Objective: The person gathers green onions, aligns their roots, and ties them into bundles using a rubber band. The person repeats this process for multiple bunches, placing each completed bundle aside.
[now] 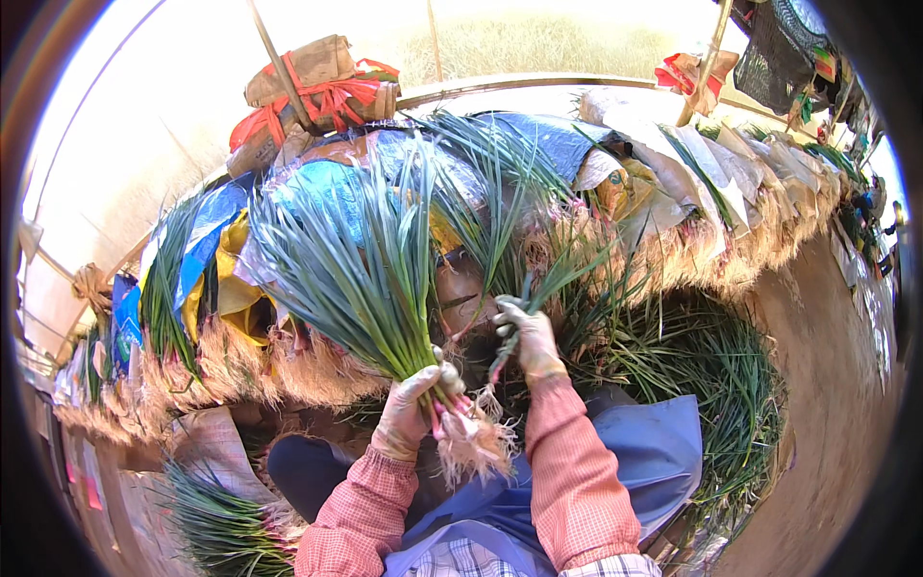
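My left hand [409,412], in a thin pale glove, is closed around a thick bunch of green onions [368,288]. Their long green leaves fan up and to the left; the pinkish-white bulbs and stringy roots [469,440] hang below the fist. To its right, my right hand [530,335], gloved too, grips a few green onion stalks [551,287], with a reddish root end [496,371] sticking out below the fingers. The two hands are apart, above the lap with its blue apron [642,447].
A long curved row of root-out onion bundles [721,252] lies ahead, partly covered by plastic sacks [537,141]. Loose leaves [721,389] heap at my right. Another bunch [223,519] lies lower left. Wrapped bundles with red ties [317,90] lean beside a pole.
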`<state>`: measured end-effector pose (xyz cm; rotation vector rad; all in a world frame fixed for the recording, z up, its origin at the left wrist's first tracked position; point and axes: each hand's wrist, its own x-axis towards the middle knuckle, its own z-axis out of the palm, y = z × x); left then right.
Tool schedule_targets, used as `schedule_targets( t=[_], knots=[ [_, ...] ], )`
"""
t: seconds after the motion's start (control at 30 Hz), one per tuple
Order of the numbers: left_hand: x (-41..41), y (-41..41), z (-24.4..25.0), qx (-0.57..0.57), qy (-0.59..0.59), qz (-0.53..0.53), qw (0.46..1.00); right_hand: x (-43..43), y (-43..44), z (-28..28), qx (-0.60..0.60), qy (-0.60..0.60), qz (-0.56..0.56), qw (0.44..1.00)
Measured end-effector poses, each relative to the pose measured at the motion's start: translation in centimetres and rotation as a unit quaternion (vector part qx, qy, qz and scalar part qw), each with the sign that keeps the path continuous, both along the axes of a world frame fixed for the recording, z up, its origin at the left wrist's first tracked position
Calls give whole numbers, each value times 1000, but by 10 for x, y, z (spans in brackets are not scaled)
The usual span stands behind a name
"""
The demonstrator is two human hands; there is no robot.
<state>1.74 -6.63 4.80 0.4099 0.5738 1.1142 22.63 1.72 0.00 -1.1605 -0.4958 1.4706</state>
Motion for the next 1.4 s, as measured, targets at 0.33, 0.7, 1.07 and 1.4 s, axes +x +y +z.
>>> schedule_targets(
  t=[0.33,0.7,1.07,1.4],
  knots=[
    [1,38,-26,-23,197,-36,980,-32,7,14,23,-175,218,960],
    [10,9,-39,-55,-32,-78,995,-40,-57,36,-27,176,98,979],
    [24,0,-47,-66,68,-72,993,-34,-16,17,66,-153,97,981],
    [33,11,-36,-124,111,-9,986,13,-67,21,94,104,108,984]
  ],
)
